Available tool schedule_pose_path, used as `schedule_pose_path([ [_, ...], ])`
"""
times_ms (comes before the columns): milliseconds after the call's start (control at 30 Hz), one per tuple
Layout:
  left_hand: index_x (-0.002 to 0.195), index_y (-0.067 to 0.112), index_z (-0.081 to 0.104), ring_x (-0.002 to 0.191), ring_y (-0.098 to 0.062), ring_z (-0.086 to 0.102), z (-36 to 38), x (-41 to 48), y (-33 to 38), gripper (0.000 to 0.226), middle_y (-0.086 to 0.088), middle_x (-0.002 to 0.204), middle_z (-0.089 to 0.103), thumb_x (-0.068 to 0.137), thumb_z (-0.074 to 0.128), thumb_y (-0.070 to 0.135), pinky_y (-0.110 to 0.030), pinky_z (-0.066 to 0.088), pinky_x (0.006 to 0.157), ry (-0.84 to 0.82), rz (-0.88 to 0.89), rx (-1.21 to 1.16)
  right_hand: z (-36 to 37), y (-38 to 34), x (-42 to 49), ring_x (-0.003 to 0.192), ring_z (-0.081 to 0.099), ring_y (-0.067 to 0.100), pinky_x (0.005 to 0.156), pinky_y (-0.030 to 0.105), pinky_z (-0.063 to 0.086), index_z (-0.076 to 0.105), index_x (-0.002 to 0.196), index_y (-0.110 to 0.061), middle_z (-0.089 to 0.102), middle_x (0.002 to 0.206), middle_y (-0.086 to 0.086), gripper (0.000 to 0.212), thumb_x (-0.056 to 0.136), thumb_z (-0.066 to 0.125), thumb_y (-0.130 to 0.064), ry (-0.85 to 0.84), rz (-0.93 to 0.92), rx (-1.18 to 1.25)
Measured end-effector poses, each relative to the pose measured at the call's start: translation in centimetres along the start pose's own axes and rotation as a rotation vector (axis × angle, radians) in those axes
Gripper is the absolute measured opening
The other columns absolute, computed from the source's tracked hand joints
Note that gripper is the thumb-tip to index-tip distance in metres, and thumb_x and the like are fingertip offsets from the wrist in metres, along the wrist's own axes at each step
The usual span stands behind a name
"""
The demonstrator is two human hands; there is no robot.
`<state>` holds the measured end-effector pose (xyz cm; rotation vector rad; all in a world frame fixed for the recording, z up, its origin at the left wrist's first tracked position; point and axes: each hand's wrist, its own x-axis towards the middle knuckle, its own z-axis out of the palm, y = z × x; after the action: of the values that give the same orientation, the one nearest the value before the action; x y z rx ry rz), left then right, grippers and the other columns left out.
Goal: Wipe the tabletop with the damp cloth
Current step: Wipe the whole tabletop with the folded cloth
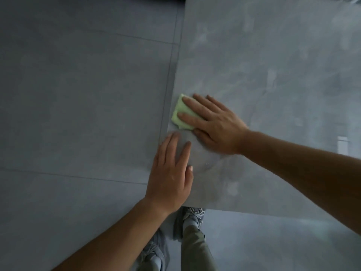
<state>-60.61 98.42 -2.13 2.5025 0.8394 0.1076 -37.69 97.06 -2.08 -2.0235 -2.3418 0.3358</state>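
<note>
A folded light-green cloth (180, 112) lies on the grey marbled tabletop (263, 75), close to the table's left edge. My right hand (213, 124) lies flat on the cloth with straight fingers pointing left and covers most of it. My left hand (172, 173) rests flat near the table's front left corner, just in front of the cloth, fingers straight and holding nothing. A faint damp sheen shows on the surface between the two hands.
Grey tiled floor (78, 94) fills the left side beyond the table's left edge. Below the front edge I see my grey trainers (190, 216) and olive trouser legs. A pale reflection sits on the tabletop at the far right.
</note>
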Motion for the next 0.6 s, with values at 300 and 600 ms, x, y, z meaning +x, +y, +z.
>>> schedule_pose_path([
  [300,0.142,0.008,0.043,0.147,-0.035,0.019,0.3,-1.1,-0.2,0.052,-0.022,0.156,0.026,0.093,0.045,0.026,-0.05,0.026,0.116,-0.002,0.014,0.019,0.1,-2.5,-1.2,0.152,0.017,0.034,0.123,0.05,0.015,0.027,0.156,-0.033,0.018,0.166,0.006,0.056,0.101,0.034,-0.041,0.145,0.514,0.115],
  [600,0.136,0.002,0.051,0.146,-0.035,0.024,0.5,-1.6,-1.5,0.05,-0.023,0.155,0.031,0.096,0.037,0.027,-0.045,0.023,0.119,0.011,0.051,-0.088,1.0,-3.5,-11.7,0.154,0.005,0.028,0.126,0.042,0.002,0.018,0.157,-0.039,0.004,0.168,0.002,0.056,0.103,0.033,-0.039,0.139,1.027,0.218],
])
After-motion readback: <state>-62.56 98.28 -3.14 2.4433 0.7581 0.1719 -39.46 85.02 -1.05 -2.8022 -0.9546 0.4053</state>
